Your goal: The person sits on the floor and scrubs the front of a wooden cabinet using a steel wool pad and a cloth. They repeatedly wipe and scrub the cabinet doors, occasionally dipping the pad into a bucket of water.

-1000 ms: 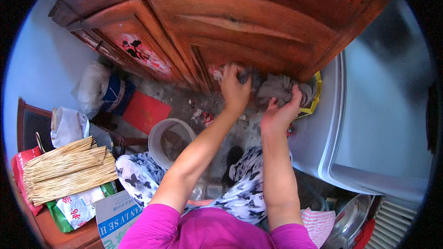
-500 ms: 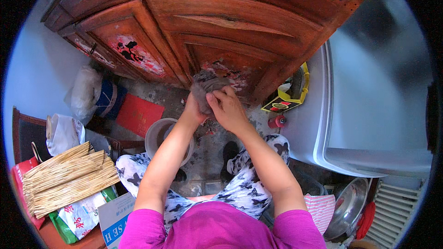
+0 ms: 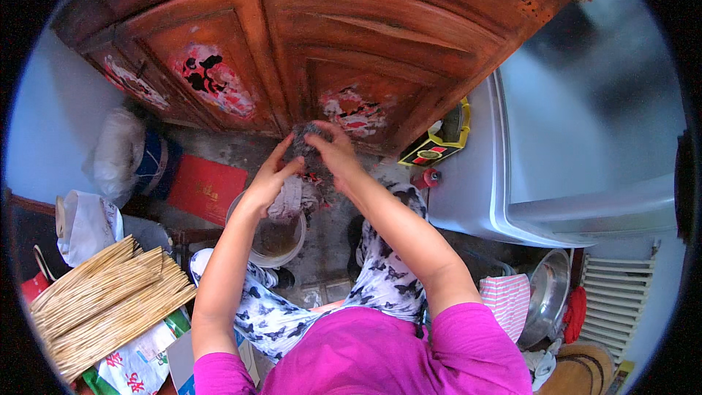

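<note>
Low in front of the wooden cabinet (image 3: 285, 66), both my hands are at a grey rag (image 3: 289, 197). My left hand (image 3: 269, 181) has its thumb and fingers curved round the left side of the bunched cloth. My right hand (image 3: 336, 153) grips the dark, crumpled upper part from the right, fingers bent over it. A paler end of the cloth hangs down beside my left hand, over the rim of a pale bucket (image 3: 297, 245) with cloudy liquid in it. Red and white scraps of peeled covering cling to the cabinet's door panels (image 3: 358, 113). The fingertips of my left hand are partly hidden.
At left lie bundled thin sticks (image 3: 110, 300), a red folder (image 3: 207, 189) and a plastic-wrapped bundle (image 3: 117, 150). To the right stand a yellow-black box (image 3: 439, 135), a small red bottle (image 3: 425, 178), a pale appliance (image 3: 585, 175) and a metal basin (image 3: 548, 296).
My hands have moved slightly left and spread apart a little, and the rag has loosened, with one end now hanging down. The view has shifted, showing more of the bucket's inside.
</note>
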{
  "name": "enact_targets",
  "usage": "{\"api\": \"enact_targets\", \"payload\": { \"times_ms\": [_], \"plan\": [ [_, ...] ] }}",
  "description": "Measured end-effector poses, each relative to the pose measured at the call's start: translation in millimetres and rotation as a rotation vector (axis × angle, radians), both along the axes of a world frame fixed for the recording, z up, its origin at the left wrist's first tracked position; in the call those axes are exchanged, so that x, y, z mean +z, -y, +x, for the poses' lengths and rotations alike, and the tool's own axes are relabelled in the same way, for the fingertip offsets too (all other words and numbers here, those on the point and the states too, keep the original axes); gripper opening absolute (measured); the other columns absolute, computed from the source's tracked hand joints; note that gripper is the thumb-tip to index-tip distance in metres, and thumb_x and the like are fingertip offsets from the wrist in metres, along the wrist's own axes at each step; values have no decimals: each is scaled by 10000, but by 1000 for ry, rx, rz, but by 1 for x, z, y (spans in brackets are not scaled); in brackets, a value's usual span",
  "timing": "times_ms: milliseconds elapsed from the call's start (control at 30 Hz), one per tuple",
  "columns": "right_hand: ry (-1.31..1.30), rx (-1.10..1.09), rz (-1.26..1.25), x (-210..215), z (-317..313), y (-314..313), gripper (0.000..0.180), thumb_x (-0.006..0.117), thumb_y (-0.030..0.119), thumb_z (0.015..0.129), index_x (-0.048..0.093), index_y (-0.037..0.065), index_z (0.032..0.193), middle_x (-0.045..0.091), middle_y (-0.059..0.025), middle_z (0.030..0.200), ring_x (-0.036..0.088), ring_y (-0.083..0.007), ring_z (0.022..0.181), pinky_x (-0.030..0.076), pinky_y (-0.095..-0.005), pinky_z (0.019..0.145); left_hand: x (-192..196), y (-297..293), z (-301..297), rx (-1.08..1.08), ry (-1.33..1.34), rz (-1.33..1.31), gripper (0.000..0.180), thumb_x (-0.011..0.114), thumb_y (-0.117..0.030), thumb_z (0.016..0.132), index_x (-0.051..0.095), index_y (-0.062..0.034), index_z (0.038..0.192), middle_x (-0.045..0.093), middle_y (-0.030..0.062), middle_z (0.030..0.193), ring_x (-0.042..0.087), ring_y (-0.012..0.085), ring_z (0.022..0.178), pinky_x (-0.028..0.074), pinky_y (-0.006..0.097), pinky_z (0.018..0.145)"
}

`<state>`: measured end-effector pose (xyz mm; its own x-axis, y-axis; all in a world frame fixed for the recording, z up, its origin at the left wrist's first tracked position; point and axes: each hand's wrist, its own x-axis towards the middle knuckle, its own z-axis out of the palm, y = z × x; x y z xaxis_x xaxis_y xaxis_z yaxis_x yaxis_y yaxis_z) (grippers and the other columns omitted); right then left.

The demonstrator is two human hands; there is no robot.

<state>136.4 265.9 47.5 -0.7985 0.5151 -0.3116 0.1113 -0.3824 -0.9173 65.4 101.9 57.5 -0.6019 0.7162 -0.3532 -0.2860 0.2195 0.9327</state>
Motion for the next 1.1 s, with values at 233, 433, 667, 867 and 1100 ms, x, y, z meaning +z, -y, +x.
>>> {"api": "enact_targets", "payload": {
  "times_ms": [233, 433, 667, 867, 1100],
  "plan": [
    [-109, -797, 1197, 21, 25, -66, 428, 829, 228, 857, 645, 57, 1204, 616, -158, 1222, 560, -337, 1178, 418, -442, 1050, 22, 36, -23, 262, 583, 331, 509, 575, -428, 1038, 528, -107, 1430, 723, 104, 1085, 713, 271, 968, 580, 430, 882],
    [94, -915, 1482, -34, 17, -111, 321, 813, 191, 863, 671, 21, 1095, 634, -188, 1056, 590, -397, 1032, 477, -468, 914, -17, 61, -40, 317, 861, 733, 533, 447, -472, 1073, 590, -71, 1394, 712, 113, 1223, 660, 306, 1120, 518, 461, 1016],
    [104, -1001, 903, -175, -4, -107, 360, 761, 291, 961, 571, -3, 1047, 597, -82, 993, 538, -192, 938, 468, -347, 867, -26, 67, -39, 386, 805, 908, 592, 449, -552, 1034, 597, -112, 1402, 619, 108, 1422, 565, 347, 1303, 406, 539, 1155],
    [-35, -1036, 806, -65, -5, -101, 417, 767, 309, 959, 542, -16, 1091, 593, -95, 1060, 532, -203, 964, 452, -331, 903, 30, 54, -26, 835, 789, 634, 626, 369, -552, 1030, 583, -109, 1417, 581, 117, 1467, 523, 359, 1354, 376, 533, 1181],
    [-178, -1039, 109, -171, -1, -114, 374, 752, 263, 972, 509, 45, 1154, 582, -106, 1141, 557, -201, 990, 486, -377, 894, 21, 46, -32, 862, 714, 600, 632, 340, -539, 1051, 546, -98, 1454, 558, 114, 1493, 501, 356, 1377, 339, 539, 1201]
  ]
}}
